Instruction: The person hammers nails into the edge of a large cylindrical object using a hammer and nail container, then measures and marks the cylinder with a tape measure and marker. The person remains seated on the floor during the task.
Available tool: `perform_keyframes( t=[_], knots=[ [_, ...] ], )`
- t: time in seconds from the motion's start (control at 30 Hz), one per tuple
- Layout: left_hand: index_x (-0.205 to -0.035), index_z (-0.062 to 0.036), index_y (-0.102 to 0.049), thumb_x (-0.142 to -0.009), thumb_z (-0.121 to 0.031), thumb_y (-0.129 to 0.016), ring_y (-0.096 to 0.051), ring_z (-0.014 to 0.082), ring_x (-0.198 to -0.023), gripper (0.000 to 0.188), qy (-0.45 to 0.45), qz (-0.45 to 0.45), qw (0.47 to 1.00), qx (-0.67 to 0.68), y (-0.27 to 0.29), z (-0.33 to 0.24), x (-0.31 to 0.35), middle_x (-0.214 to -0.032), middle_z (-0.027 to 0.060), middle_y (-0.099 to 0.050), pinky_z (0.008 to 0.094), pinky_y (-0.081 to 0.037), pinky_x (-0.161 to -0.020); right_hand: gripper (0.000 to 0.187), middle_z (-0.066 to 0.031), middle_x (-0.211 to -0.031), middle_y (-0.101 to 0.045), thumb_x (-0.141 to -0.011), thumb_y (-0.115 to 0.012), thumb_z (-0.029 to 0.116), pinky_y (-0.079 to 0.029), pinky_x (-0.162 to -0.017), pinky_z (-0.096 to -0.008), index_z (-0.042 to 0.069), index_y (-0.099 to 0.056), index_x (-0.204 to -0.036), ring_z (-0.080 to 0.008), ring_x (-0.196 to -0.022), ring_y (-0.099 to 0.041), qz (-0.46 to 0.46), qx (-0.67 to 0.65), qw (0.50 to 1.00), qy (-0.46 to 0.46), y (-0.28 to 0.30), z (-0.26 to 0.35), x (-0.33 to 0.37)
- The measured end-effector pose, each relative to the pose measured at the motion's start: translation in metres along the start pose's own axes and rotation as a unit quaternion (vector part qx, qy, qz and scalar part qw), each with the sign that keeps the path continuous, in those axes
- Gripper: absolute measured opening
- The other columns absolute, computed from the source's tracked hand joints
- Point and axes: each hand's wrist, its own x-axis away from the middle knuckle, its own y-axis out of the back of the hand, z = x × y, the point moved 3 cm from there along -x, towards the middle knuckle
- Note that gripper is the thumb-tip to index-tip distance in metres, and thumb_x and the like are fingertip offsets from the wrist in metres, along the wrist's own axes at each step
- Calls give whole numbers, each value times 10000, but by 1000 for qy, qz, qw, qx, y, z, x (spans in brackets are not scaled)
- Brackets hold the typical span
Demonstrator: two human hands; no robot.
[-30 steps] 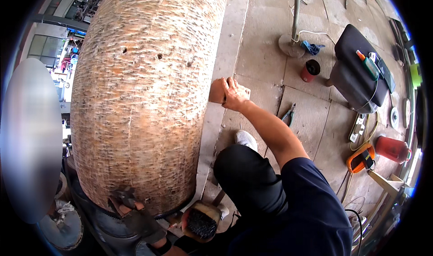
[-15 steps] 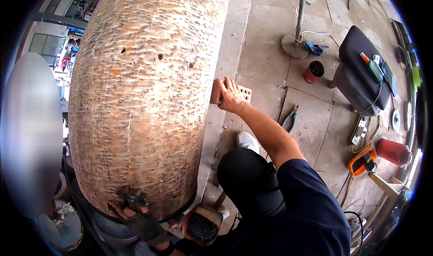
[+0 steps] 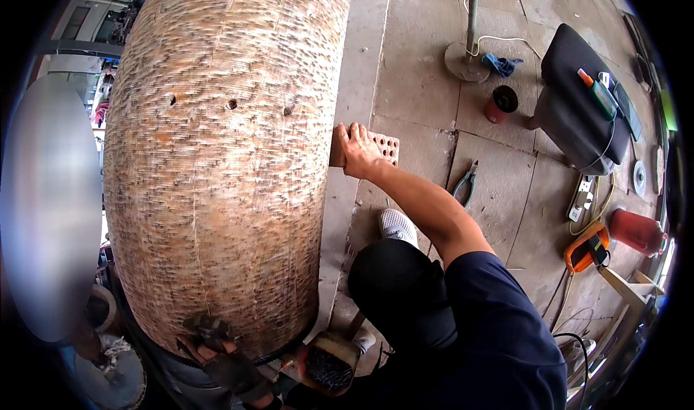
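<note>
A large rounded body [image 3: 224, 193] with a rough, streaked brown and whitish surface, like a stripped tyre, fills the left half of the view. A few small dark holes cross its upper part. My right hand [image 3: 359, 152] is closed over a reddish-brown perforated brick [image 3: 388, 148] beside the body's right edge; whether the brick touches it I cannot tell. My left hand [image 3: 230, 363], in dark covering with fingertips bare, is curled around a dark thing [image 3: 210, 332] at the body's near end. Shadow hides what that is.
A tub of dark bits [image 3: 327, 367] stands near my knee. On the floor to the right are pliers [image 3: 466, 184], a red can [image 3: 500, 105], a blue cloth [image 3: 503, 65], a power strip [image 3: 580, 198] and a red jug [image 3: 636, 231]. A dark chair [image 3: 578, 99] carries small items.
The large body has turned, its row of holes coming nearer to me. My right hand stays on the brick, and my left stays at the near end. The view has shifted slightly.
</note>
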Motion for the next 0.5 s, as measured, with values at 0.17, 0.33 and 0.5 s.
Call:
perform_keyframes(
  t=[0.17,0.33,0.5],
  knots=[
    [-1530,-39,-342,-1043,-533,-407,-406,392,-1402,696,111,12,971,211,-2,1,0,-1570,225,-333,464,-451,-1070,935,-380,-1499,-298,-774,-689,112,-257,-1191,-540,-65,-175,-1535,-520,-1420,-301,10,-4,1000,3,4,-2,-1],
    [-1551,-130,-325,-1033,-532,-441,-565,315,-1117,666,215,-12,941,259,-10,11,1,-1415,177,-506,479,-511,-912,928,-368,-1479,-327,-768,-695,111,-263,-1188,-537,-65,-190,-1527,-509,-1419,-303,11,8,1000,7,4,-3,-6],
    [-1510,-204,-411,-1026,-571,-424,-611,319,-1042,608,187,1,947,261,-14,22,0,-1360,113,-567,512,-536,-864,917,-356,-1438,-367,-748,-706,110,-298,-1161,-537,-68,-223,-1507,-501,-1389,-337,-9,0,1000,2,14,-9,-11]
  ],
)
